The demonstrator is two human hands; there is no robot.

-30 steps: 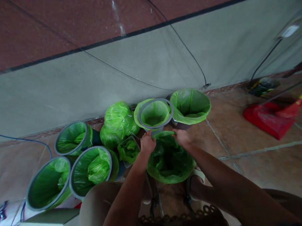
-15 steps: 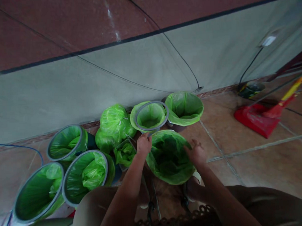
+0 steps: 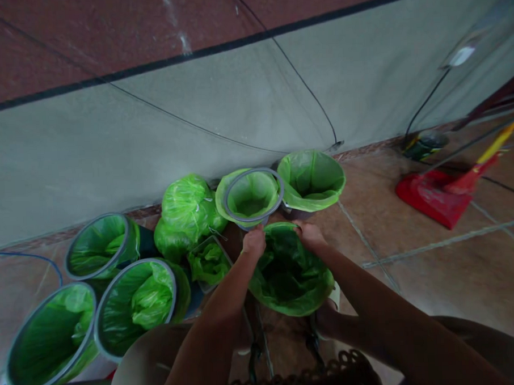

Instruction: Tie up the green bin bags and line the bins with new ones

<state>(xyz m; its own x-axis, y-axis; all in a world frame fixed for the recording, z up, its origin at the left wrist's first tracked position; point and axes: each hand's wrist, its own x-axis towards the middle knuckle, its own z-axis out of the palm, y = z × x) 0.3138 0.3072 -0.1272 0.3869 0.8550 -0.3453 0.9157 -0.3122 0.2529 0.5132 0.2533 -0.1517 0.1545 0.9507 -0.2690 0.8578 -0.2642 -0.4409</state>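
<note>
A bin lined with a green plastic bag [image 3: 287, 307] stands on the floor between my feet, its mouth wide and the liner folded over the rim. At the far left of that rim, my left hand [image 3: 254, 242] is closed on the liner's edge. My right hand [image 3: 310, 235] grips the same edge at the far right, its fingers curled over it. Just beyond stands a smaller lined bin [image 3: 253, 198] with a grey ring [image 3: 280, 186] lying tilted on its top. Beside it is another bag-lined bin [image 3: 311, 179], without a ring.
Three lined bins with grey rings, including a front one [image 3: 136, 311], stand at the left. Filled green bags [image 3: 187, 204] lean by the wall, near a small tray of green bags [image 3: 209, 262]. A red dustpan [image 3: 436, 199] and a dark can [image 3: 425, 145] are on the right.
My right hand has moved from the bin's right side to the far rim. My left hand has shifted slightly right. Both are now closed on the liner edge.
</note>
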